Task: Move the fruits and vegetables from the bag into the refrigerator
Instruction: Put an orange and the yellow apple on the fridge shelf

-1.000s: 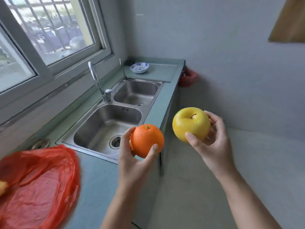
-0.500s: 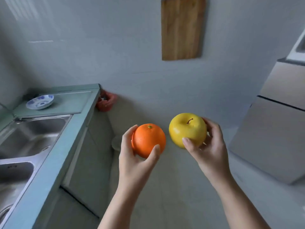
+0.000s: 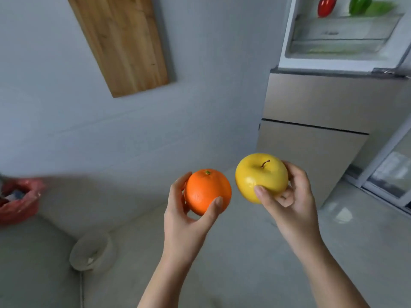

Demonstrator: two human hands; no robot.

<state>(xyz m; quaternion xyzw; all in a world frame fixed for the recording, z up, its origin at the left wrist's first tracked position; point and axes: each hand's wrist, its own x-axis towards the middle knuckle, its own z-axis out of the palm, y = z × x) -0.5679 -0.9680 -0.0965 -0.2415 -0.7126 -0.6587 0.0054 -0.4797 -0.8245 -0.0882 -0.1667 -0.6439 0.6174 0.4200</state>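
Note:
My left hand point(image 3: 186, 221) grips an orange point(image 3: 206, 191) at centre frame, thumb and fingers curled round it. Just to its right, my right hand point(image 3: 291, 201) holds a yellow apple point(image 3: 261, 176) with its stem up. The two fruits are close but apart. The refrigerator point(image 3: 322, 101) stands at the upper right with its top compartment open; a red pepper point(image 3: 325, 6) and a green pepper point(image 3: 359, 4) sit on a shelf inside. The bag is out of view.
A wooden cutting board point(image 3: 122, 41) hangs on the grey wall at upper left. A red plastic bag point(image 3: 20, 201) hangs at the left edge. A pale round bowl point(image 3: 92, 252) sits on the floor below. A glass door point(image 3: 391, 172) is at the far right.
The view has swung right, away from the sink and counter, bringing the open refrigerator into sight. Both hands still hold their fruits in the same way.

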